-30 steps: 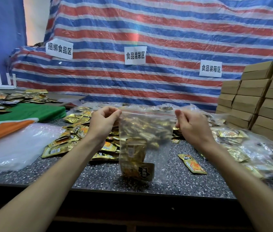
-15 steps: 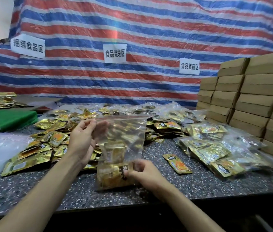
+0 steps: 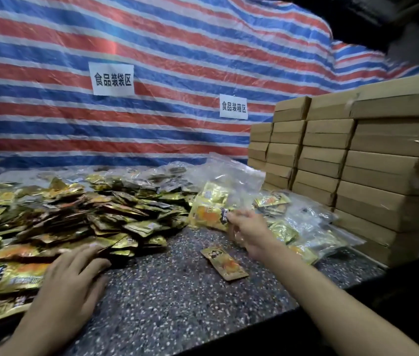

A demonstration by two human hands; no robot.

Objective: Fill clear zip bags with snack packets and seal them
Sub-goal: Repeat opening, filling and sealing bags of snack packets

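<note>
Countertop (image 3: 177, 304) speckled dark, snack packets (image 3: 74, 214) heaped, striped tarp (image 3: 177, 47), cardboard boxes (image 3: 357, 163)

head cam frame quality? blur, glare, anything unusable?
Head view: motion blur smears the right hand, its zip bag and the cardboard boxes; glare on the gold packet pile; wide-angle bending at the edges; top right corner dark.

You're in a makeshift food-packing workshop. A striped tarp (image 3: 177, 34) hangs as a wall behind the desk (image 3: 177, 304). Two paper signs above the desk's far edge, "食品装袋区" (image 3: 113, 78) and "食品装箱区" (image 3: 233, 107), mark bagging and boxing zones. Flat cardboard boxes (image 3: 357, 163) are stacked in rows at the desk's right end. Gold snack packets (image 3: 74, 214) are heaped on the desk's left half, filled clear zip bags (image 3: 306, 227) on its right.
</note>
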